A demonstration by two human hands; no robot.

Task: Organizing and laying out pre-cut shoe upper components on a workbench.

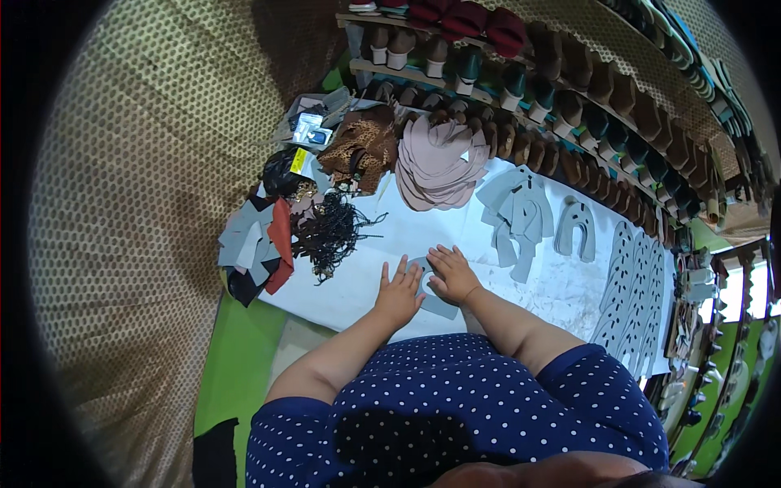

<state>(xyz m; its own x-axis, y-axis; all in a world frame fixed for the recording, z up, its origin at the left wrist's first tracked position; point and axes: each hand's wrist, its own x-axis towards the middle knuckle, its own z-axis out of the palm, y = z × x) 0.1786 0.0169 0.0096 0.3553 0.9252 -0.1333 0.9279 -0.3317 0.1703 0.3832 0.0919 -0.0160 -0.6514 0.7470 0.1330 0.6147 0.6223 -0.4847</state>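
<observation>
**Both hands flat on a grey cut piece**

White covering spreads over the table [358,285], with rows of shoes on wooden racks [521,77] curving along its far edge. Right at the near edge lies the grey cut piece [431,294], flat on the white surface, and both hands are on it. The left hand [399,294] rests palm down with its fingers spread, covering the piece's left side. The right hand [451,275] sits just beside it, fingers also laid out flat, pressing on the piece's upper right part. Neither hand grips anything; they lie open on top, and the grey shape shows between them and below the right wrist.

Further out, beyond the right hand, a loose heap of grey cut pieces [517,215] lies well apart from the hands, with a U-shaped grey piece [576,230] beside it. A stack of pink pieces [439,167] rises near the racks. Off to the left sit a tangle of dark cords [329,232] and a pile of grey, orange and black scraps [256,244] at the table's corner. Long perforated grey insoles [630,285] line the right side.
</observation>
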